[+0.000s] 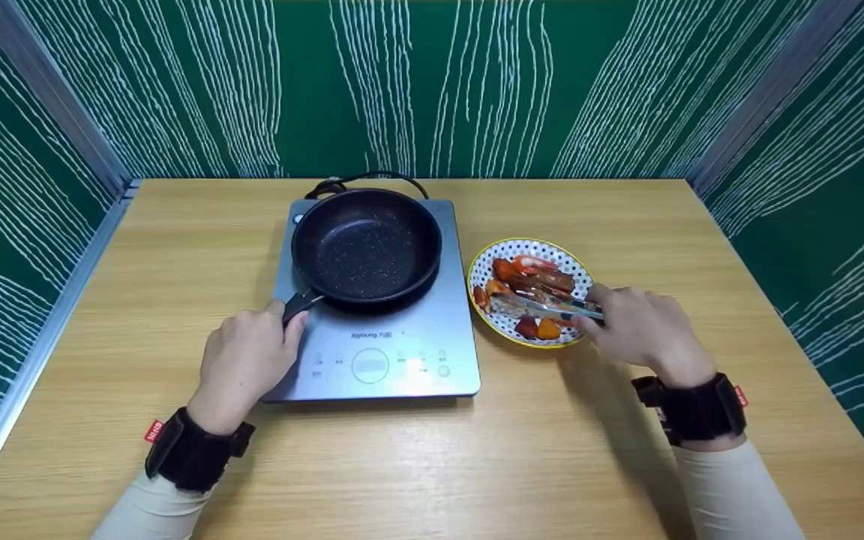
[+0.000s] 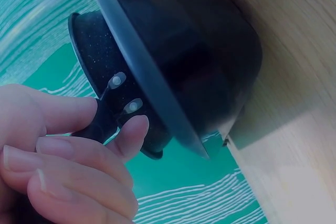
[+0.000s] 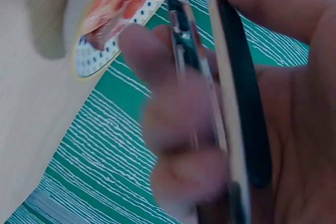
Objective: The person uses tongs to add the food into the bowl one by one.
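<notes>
My left hand (image 1: 252,352) grips the black handle (image 1: 299,306) of a dark frying pan (image 1: 368,244). In the left wrist view the handle (image 2: 100,121) lies between thumb and curled fingers, close to two rivets on the pan's side. My right hand (image 1: 642,326) holds a pair of tongs (image 1: 552,309) with dark grips, its fingers wrapped round both arms of the tongs (image 3: 239,93) in the right wrist view. The tongs' tips reach into a dotted plate (image 1: 488,319) with a yellow rim, among reddish pieces of food (image 1: 544,281), some like shrimp. Whether the tips pinch a piece, I cannot tell.
The pan stands on a silver induction cooker (image 1: 372,375) with touch controls at its front. A black cord (image 1: 383,174) loops behind it. Green walls (image 1: 432,90) with white lines enclose the wooden table (image 1: 177,247) at the back and sides.
</notes>
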